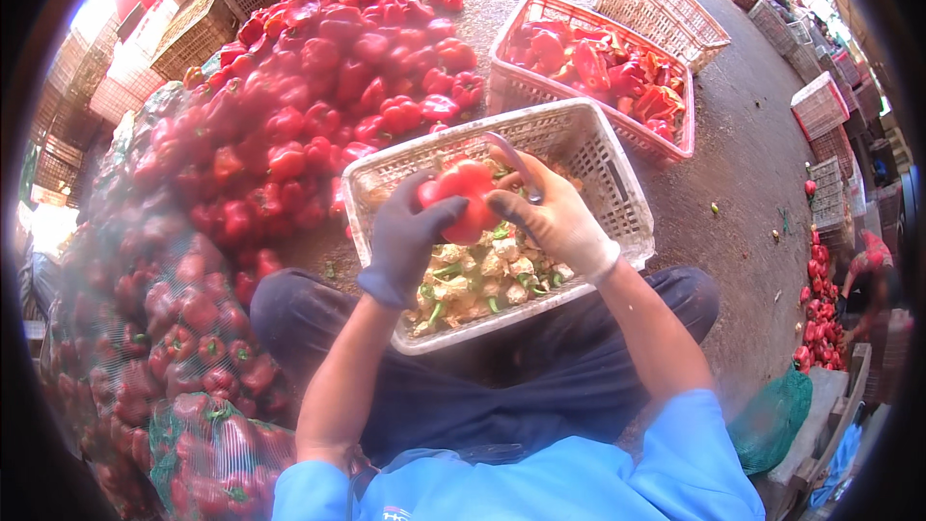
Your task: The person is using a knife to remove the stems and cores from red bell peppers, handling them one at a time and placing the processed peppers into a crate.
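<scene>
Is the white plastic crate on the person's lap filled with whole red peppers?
No, the white plastic crate holds pale cores and green stems, not whole peppers.

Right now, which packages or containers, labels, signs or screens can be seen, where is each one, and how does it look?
White crate: on the person's lap, rectangular lattice plastic, holding pale cores and green stems.
Pink crate: behind the white one, rectangular, filled with cut red peppers.
Empty crate: farther back, tilted, pale lattice.
Net sacks: at the left, mesh, stuffed with red peppers.
Green bag: lower right, mesh, bulging.
No labels, signs or screens can be made out.
</scene>
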`<state>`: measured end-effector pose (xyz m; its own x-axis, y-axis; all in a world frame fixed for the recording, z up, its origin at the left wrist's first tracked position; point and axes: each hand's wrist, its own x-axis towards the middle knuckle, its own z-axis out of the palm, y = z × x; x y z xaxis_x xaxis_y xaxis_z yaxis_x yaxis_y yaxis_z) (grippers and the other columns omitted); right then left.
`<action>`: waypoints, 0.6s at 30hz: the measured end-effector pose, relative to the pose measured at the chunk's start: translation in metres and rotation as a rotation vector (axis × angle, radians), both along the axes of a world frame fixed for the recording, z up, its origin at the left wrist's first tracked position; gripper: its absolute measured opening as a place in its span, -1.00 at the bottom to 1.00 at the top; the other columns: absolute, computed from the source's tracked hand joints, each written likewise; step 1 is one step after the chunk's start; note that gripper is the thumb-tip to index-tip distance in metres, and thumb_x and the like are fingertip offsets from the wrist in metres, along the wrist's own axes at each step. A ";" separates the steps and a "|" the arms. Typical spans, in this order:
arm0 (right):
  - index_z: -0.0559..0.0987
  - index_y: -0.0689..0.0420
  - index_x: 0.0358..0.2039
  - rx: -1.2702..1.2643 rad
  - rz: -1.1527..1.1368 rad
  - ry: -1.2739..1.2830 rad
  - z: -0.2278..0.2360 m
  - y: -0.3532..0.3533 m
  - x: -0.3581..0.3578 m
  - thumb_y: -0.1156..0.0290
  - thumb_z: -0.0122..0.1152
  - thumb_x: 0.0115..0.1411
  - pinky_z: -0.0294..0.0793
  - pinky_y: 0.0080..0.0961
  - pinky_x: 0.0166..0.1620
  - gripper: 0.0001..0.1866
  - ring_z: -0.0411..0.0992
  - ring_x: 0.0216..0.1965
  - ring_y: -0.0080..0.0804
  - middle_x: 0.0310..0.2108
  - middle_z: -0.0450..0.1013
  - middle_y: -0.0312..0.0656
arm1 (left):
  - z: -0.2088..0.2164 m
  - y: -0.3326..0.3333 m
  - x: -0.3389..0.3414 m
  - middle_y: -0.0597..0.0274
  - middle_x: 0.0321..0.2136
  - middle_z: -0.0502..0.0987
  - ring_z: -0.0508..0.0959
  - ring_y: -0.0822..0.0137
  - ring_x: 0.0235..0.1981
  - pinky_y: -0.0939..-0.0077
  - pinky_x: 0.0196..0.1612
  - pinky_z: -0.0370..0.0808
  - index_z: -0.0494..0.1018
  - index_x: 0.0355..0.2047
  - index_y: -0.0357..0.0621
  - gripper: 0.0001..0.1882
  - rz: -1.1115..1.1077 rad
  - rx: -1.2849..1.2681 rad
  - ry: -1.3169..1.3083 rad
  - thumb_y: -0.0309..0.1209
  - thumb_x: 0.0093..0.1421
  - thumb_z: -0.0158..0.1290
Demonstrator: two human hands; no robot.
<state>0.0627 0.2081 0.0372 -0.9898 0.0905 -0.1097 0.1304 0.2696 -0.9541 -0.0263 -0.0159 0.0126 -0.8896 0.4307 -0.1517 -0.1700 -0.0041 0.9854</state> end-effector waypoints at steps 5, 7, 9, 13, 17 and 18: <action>0.44 0.13 0.50 -0.335 0.096 -0.020 -0.014 0.003 -0.010 0.07 0.51 0.42 0.60 -0.48 0.10 -0.23 0.57 0.07 -0.52 0.17 0.61 -0.21 | 0.004 0.000 0.006 0.00 0.04 0.72 0.71 0.34 0.02 0.41 0.11 0.67 0.47 0.37 -0.42 -0.24 -0.133 -0.033 0.085 -0.28 0.25 0.45; 0.54 0.22 0.37 -0.349 0.079 -0.031 -0.009 0.001 -0.012 0.23 0.51 0.42 0.63 -0.57 0.05 -0.38 0.60 0.03 -0.58 0.11 0.63 -0.23 | 0.004 -0.003 0.008 0.01 0.04 0.72 0.71 0.34 0.02 0.41 0.11 0.67 0.47 0.38 -0.41 -0.24 -0.139 -0.028 0.089 -0.29 0.26 0.44; 0.57 0.21 0.33 -0.409 0.095 -0.044 -0.006 -0.001 -0.014 0.22 0.50 0.42 0.66 -0.59 0.01 -0.42 0.62 -0.03 -0.59 0.06 0.64 -0.24 | 0.001 -0.005 0.011 0.02 0.08 0.70 0.69 0.34 0.06 0.40 0.15 0.66 0.47 0.38 -0.41 -0.25 -0.129 0.061 0.026 -0.34 0.26 0.45; 0.62 0.23 0.25 -0.519 0.049 -0.110 0.003 0.005 -0.016 0.22 0.46 0.43 0.68 -0.61 -0.08 -0.50 0.65 -0.13 -0.60 -0.03 0.67 -0.26 | 0.015 -0.003 0.019 0.05 0.15 0.66 0.66 0.33 0.14 0.37 0.26 0.62 0.45 0.40 -0.41 -0.27 -0.088 0.162 -0.071 -0.44 0.27 0.45; 0.63 0.22 0.14 -0.625 -0.061 -0.159 -0.021 0.015 -0.020 0.19 0.41 0.45 0.61 -0.62 -0.22 -0.58 0.62 -0.25 -0.59 -0.16 0.66 -0.27 | 0.023 -0.001 0.027 0.08 0.15 0.65 0.65 0.32 0.15 0.31 0.27 0.63 0.46 0.39 -0.40 -0.30 -0.099 0.327 -0.106 -0.53 0.27 0.41; 0.63 0.20 0.09 -0.653 -0.090 -0.184 -0.025 0.017 -0.020 0.17 0.40 0.46 0.55 -0.62 -0.31 -0.61 0.59 -0.33 -0.59 -0.23 0.63 -0.27 | 0.020 -0.001 0.029 0.09 0.14 0.65 0.65 0.32 0.16 0.32 0.26 0.62 0.47 0.38 -0.38 -0.31 -0.103 0.310 -0.042 -0.54 0.25 0.41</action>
<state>0.0429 0.2246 0.0120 -0.9416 0.0297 -0.3354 0.3009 -0.3731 -0.8777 0.0026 -0.0169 0.0330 -0.8349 0.5493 -0.0344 -0.2252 -0.2840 0.9320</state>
